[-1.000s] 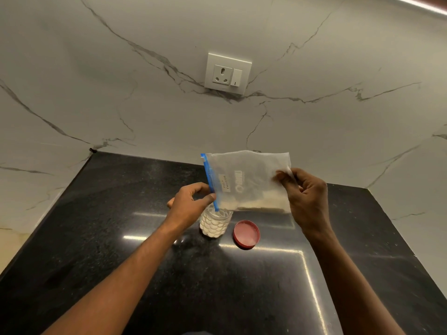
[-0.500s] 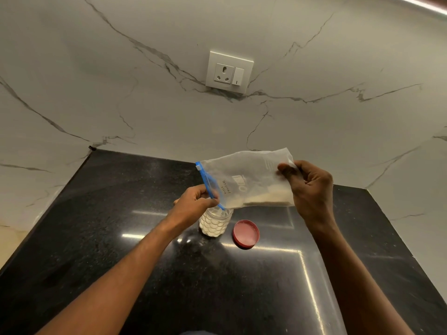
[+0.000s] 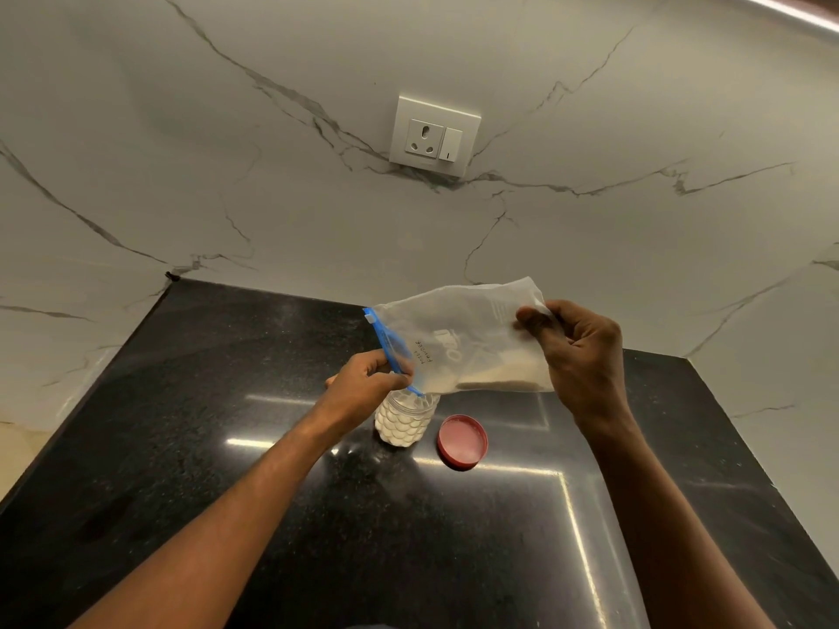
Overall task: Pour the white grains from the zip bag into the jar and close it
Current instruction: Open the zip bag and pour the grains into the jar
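The zip bag (image 3: 458, 338) bears small dark print reading sideways, the lower line seemingly "POWDER"; the line above it is too small to read. Larger pale lettering beside it and fine print near the far corner are illegible.

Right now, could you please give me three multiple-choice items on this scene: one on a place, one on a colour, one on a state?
1. Where does the lid lie?
A. on the jar
B. on the counter right of the jar
C. in the left hand

2. What colour is the zip bag's zipper strip?
A. blue
B. green
C. yellow

3. How is the jar?
A. capped
B. tipped over
C. open and upright

Answers:
1 B: it rests on the black counter.
2 A: the strip on the zip bag, by the left hand, is blue.
3 C: the jar stands uncapped under the bag's lowered corner, while the right hand raises the far end.
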{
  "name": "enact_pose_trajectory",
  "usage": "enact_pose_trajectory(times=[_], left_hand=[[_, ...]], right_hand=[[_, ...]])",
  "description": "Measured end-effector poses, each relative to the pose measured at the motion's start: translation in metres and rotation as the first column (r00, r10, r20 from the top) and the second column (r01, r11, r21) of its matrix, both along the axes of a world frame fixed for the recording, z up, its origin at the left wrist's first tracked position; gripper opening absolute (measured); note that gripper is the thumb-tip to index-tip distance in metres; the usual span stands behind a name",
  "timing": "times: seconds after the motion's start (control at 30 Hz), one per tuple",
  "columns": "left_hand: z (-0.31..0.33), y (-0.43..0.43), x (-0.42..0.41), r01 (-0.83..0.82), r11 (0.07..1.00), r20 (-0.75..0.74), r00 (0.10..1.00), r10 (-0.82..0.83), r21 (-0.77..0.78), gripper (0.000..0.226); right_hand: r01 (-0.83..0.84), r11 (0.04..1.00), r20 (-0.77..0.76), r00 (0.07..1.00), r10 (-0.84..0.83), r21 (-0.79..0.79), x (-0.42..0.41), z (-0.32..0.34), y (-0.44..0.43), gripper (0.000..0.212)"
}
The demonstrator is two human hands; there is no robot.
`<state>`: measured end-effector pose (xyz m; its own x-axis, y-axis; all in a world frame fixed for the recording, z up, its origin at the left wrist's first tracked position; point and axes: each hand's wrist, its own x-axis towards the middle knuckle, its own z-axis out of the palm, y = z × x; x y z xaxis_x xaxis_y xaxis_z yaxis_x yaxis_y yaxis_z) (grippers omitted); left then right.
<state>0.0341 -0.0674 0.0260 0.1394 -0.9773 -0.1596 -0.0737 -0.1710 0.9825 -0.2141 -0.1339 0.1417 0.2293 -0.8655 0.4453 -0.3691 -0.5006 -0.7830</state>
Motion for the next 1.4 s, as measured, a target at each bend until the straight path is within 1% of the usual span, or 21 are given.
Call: enact_pose_trajectory(times=[0.13, 0.23, 0.33, 0.47, 0.53, 0.7, 0.8, 0.9, 1.0, 1.1, 1.4], left_hand=[[-0.0005, 0.0005, 0.0004, -0.005, 1.000, -0.007, 1.000, 0.004, -0.005, 0.023], [0.0008, 0.0016, -0.0001, -0.018, 1.000, 0.004, 1.000, 0.018, -0.025, 0.019], [0.0008, 0.0038, 0.0017, -0.045, 0.998, 0.050, 0.998, 0.046, -0.035, 0.029], [-0.0042, 0.0021, 0.0041, -0.077, 0.994, 0.086, 0.993, 0.083, -0.073, 0.016], [-0.0050, 0.0016, 0.0042, -0.087, 0.993, 0.096, 0.991, 0.095, -0.082, 0.013], [-0.0057, 0.0021, 0.0041, -0.099, 0.993, 0.099, 0.989, 0.106, -0.071, 0.013], [-0.0056, 0.0024, 0.0043, -0.096, 0.993, 0.097, 0.990, 0.102, -0.067, 0.013], [-0.0051, 0.0022, 0.0044, -0.089, 0.994, 0.093, 0.991, 0.096, -0.070, 0.015], [-0.0055, 0.0020, 0.0048, -0.087, 0.994, 0.078, 0.993, 0.092, -0.066, 0.016], [-0.0058, 0.0023, 0.0056, -0.086, 0.995, 0.073, 0.993, 0.090, -0.055, 0.018], [-0.0029, 0.0023, 0.0054, -0.081, 0.995, 0.091, 0.992, 0.086, -0.054, 0.017]], right_hand=[[-0.001, 1.000, 0.014, 1.000, 0.001, 0.008, 0.0002, 0.0015, 0.0001, 0.010], [0.032, 0.999, 0.031, 0.999, -0.032, 0.019, -0.0033, -0.0006, -0.0006, 0.015], [0.032, 0.999, 0.034, 0.999, -0.033, 0.032, -0.0057, -0.0033, 0.0008, 0.017], [0.037, 0.998, 0.046, 0.998, -0.039, 0.042, -0.0077, -0.0042, 0.0024, 0.015], [0.031, 0.998, 0.049, 0.998, -0.033, 0.047, -0.0077, -0.0039, 0.0035, 0.013], [0.000, 0.999, 0.028, 1.000, -0.001, 0.050, -0.0048, -0.0026, 0.0068, 0.010], [0.009, 0.998, 0.054, 0.998, -0.012, 0.056, -0.0037, -0.0018, 0.0067, 0.009], [-0.012, 0.997, 0.040, 0.999, 0.010, 0.073, -0.0033, -0.0036, 0.0073, 0.011], [-0.006, 0.997, 0.089, 0.996, -0.001, 0.080, -0.0046, -0.0027, 0.0072, 0.008], [-0.027, 0.995, 0.082, 0.996, 0.020, 0.093, -0.0062, -0.0041, 0.0073, 0.008], [-0.003, 0.996, 0.130, 0.992, -0.009, 0.091, -0.0057, -0.0035, 0.0049, 0.012]])
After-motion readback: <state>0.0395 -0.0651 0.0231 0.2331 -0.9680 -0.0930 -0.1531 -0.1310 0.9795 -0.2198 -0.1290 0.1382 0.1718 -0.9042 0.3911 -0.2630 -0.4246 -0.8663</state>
